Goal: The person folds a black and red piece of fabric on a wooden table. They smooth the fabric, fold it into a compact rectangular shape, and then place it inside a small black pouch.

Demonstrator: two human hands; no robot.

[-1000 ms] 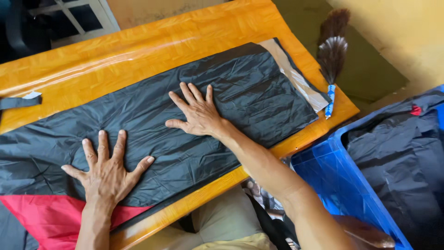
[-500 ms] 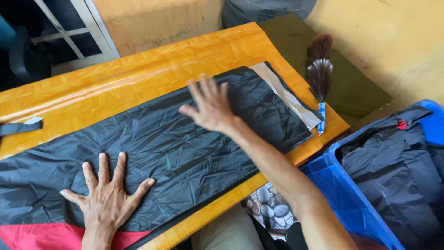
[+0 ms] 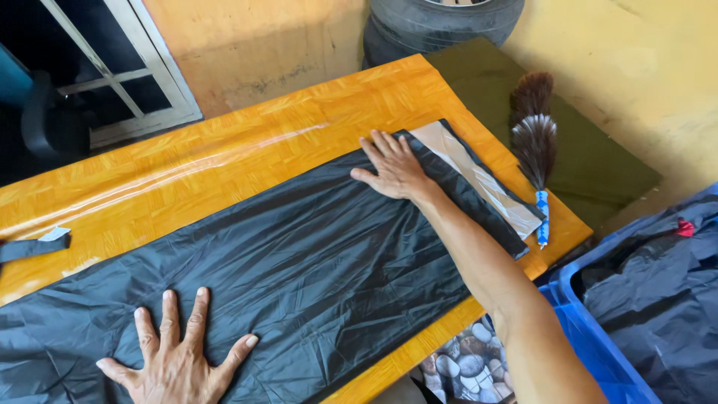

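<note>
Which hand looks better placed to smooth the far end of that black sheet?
The right hand, probably: it lies flat on the black sheet close to its far end, while the left hand presses the sheet down at the near end.

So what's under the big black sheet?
The black sheet lies on an orange wooden table, with a pale panel peeking out at its far end. Anything else beneath is covered.

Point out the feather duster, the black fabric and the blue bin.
feather duster (image 3: 534, 138), head view, on its plume.
black fabric (image 3: 314, 277), head view, on its flat middle.
blue bin (image 3: 591, 337), head view, on its near wall.
</note>
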